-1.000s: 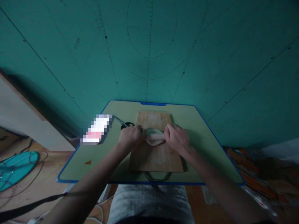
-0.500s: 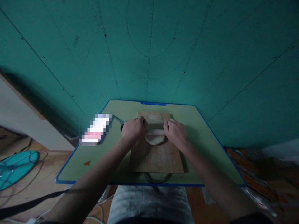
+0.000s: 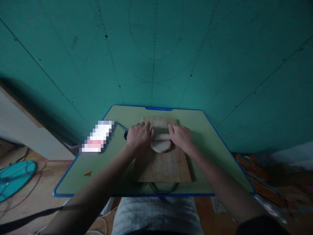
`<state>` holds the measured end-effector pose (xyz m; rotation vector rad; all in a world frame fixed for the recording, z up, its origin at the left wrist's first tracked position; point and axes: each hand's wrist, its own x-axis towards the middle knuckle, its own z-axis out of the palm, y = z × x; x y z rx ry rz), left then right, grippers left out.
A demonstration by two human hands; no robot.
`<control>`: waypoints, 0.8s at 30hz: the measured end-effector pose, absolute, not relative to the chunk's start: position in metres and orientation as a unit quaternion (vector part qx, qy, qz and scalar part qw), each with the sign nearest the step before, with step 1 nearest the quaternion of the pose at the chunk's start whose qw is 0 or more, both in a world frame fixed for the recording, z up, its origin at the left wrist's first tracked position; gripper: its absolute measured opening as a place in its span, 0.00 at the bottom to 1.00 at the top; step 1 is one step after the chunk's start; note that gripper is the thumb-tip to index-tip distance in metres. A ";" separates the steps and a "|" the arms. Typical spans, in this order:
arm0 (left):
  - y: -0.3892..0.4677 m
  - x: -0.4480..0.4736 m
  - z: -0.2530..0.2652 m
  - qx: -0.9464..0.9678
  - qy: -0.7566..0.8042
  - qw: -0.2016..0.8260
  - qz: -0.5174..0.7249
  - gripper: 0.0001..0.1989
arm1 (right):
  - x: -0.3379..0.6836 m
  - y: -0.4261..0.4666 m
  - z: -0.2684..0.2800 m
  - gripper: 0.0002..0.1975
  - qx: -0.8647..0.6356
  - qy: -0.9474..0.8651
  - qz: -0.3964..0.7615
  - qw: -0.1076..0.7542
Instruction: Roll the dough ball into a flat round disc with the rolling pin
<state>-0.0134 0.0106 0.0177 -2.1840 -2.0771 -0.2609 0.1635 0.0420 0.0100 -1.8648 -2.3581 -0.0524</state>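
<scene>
A pale rolling pin lies crosswise over the far edge of a flat, rounded piece of dough. My left hand is closed over the pin's left end, its fingers bent over the top and hiding that end. At the right end, my right hand grips the pin with the thumb toward the middle. Under the dough lies a wooden cutting board, with a dusting of white on its surface. A metal handle sticks out from the board's near end.
The board rests on a pale green table with a blue rim, against a green wall. On the left are a pixelated phone-like object, a thin dark tool partly behind my left hand, and a small orange triangle.
The rolling pin has rolled slightly away from me, so more of the dough shows on the near side. My left fingers look less tightly curled. The whole view has shifted a little.
</scene>
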 end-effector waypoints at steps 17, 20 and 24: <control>0.040 -0.016 0.013 -0.678 -0.733 -0.003 -0.062 0.28 | 0.154 0.069 0.008 0.26 -0.675 -0.735 0.023 0.067; 0.039 -0.015 0.012 -0.681 -0.730 0.001 -0.051 0.27 | 0.153 0.071 0.011 0.25 -0.677 -0.733 0.041 0.053; 0.037 -0.016 0.011 -0.706 -0.706 0.031 -0.053 0.23 | 0.154 0.067 0.014 0.24 -0.665 -0.744 0.058 0.033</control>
